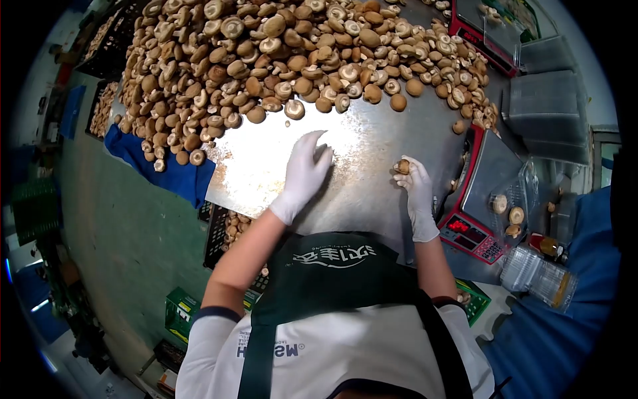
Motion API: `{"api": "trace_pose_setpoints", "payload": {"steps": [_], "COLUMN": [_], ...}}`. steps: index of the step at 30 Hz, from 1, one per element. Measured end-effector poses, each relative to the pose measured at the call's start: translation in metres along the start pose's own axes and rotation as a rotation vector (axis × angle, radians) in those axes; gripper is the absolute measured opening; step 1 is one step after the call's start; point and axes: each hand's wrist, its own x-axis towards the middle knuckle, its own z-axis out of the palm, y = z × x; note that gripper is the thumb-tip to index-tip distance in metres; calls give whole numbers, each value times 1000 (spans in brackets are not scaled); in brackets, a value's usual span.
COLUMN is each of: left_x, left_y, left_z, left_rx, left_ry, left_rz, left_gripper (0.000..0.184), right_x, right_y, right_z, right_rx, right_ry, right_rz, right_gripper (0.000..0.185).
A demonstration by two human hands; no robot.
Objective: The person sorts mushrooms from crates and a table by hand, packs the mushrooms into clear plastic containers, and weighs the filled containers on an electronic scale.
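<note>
My left hand, in a white glove, hovers over or rests on the metal table; which of the two I cannot tell. Its fingers are stretched out with the thumb apart, and nothing shows in it. In my gloved right hand a brown mushroom is pinched between thumb and fingertips. A large heap of mushrooms covers the far part of the table. To the right of my right hand is a red scale, bearing a clear plastic tray with several mushrooms.
Another red scale stands at the far right. Stacked clear trays are beside it, and more plastic packs lie at the near right. A blue cloth hangs at the left edge. Below the table is a black crate holding mushrooms.
</note>
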Motion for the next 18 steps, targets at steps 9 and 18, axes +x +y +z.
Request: {"api": "trace_pose_setpoints", "payload": {"steps": [9, 18], "left_x": [135, 58], "left_y": [-18, -16], "left_z": [44, -19], "left_rx": [390, -582], "left_ry": [7, 78], "left_rz": [-34, -268], "left_gripper": [38, 28], "right_x": [-5, -5], "right_y": [4, 11], "right_z": [42, 64], "right_rx": [120, 228], "right_ry": [-138, -225], "right_rz": [72, 152], "right_gripper": [30, 34]}}
